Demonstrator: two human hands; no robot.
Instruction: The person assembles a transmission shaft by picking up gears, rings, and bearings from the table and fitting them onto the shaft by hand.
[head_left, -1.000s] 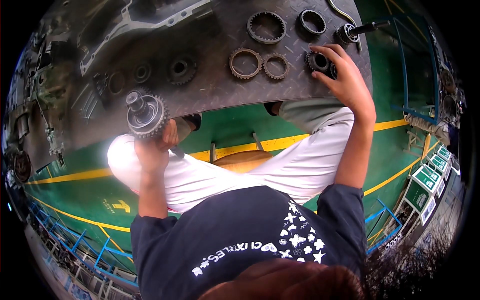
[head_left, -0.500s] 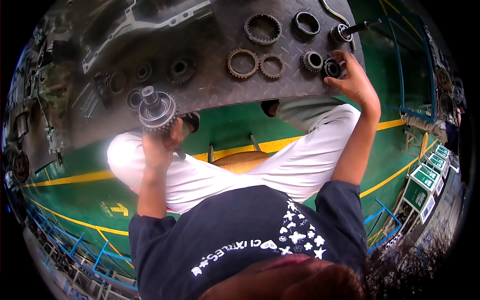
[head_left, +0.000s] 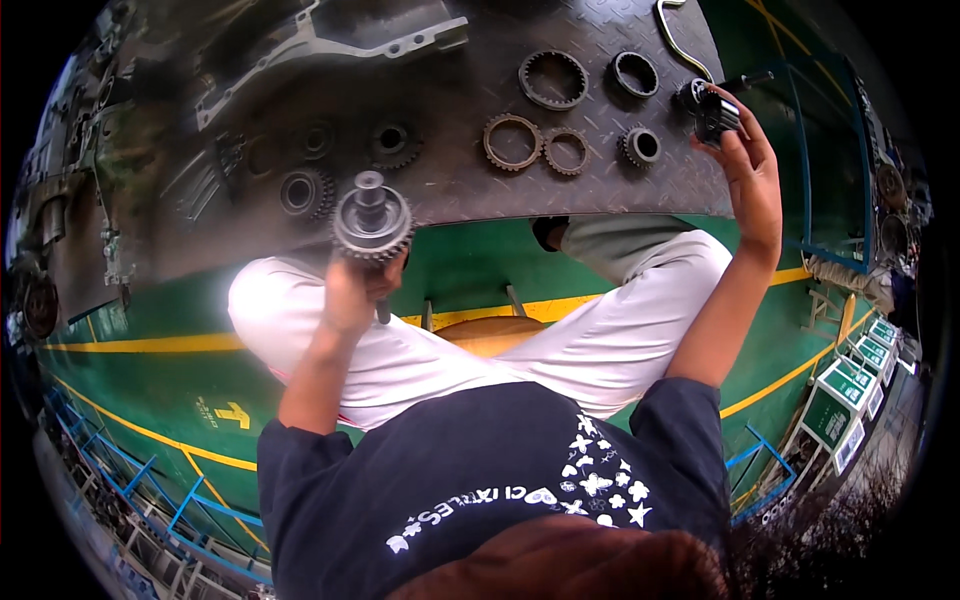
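Note:
My left hand (head_left: 352,295) is closed round the lower end of a gear shaft (head_left: 370,222), held upright over my left thigh by the table's near edge. Its stepped silver tip points up above a toothed gear. At the table's right edge, my right hand (head_left: 757,180) grips a small dark gear (head_left: 716,118) with ribbed sides between thumb and fingers, raised off the tabletop. Just behind it lies another shaft with a bearing (head_left: 690,93), partly covered by my fingers. A small gear (head_left: 640,147) lies to the left of my right hand.
On the dark metal table (head_left: 460,190) lie two brass-coloured rings (head_left: 513,143), two larger dark rings (head_left: 553,80), several gears on the left (head_left: 395,145) and a bent metal rod (head_left: 677,35). A metal bracket (head_left: 330,45) lies farther back. A stool (head_left: 490,333) is under me.
My right hand has lifted the small dark gear off the table and tilted it. My left hand, with the gear shaft, has shifted right in the picture; the table view has shifted slightly too.

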